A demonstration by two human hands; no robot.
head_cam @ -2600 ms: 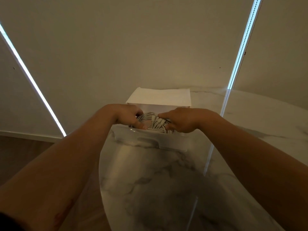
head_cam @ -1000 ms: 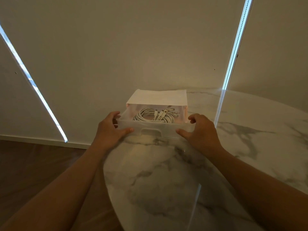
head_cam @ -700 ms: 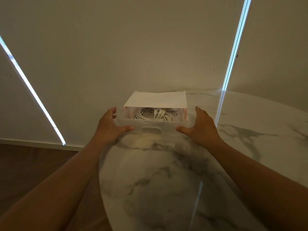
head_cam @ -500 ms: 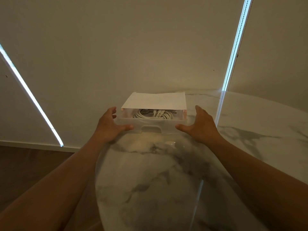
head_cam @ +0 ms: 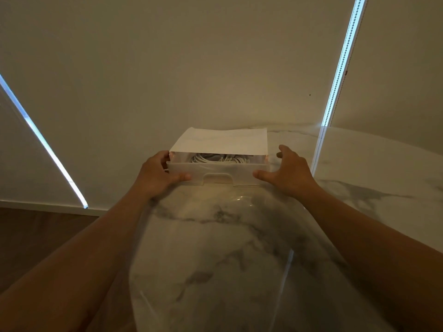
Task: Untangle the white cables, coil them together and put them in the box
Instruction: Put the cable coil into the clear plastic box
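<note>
The coiled white cables [head_cam: 219,160] lie inside the translucent drawer [head_cam: 242,170] of a small box with a white top [head_cam: 223,141]. Only a narrow strip of the coil shows between the box top and the drawer front. My left hand [head_cam: 155,174] holds the drawer's left front corner, thumb across the front and fingers bent at the side. At the right front corner my right hand [head_cam: 291,172] has its thumb tip on the drawer front, its fingers spread beside the box.
The box stands at the far edge of a white marble table [head_cam: 227,236], close to the beige wall. The table's left edge drops to a dark wood floor [head_cam: 36,236]. Bright light strips [head_cam: 335,80] run down the wall at left and right.
Both hands let go of the coil in the drawer and moved to the drawer's front corners. The drawer has slid back into the box, so less of the cables shows.
</note>
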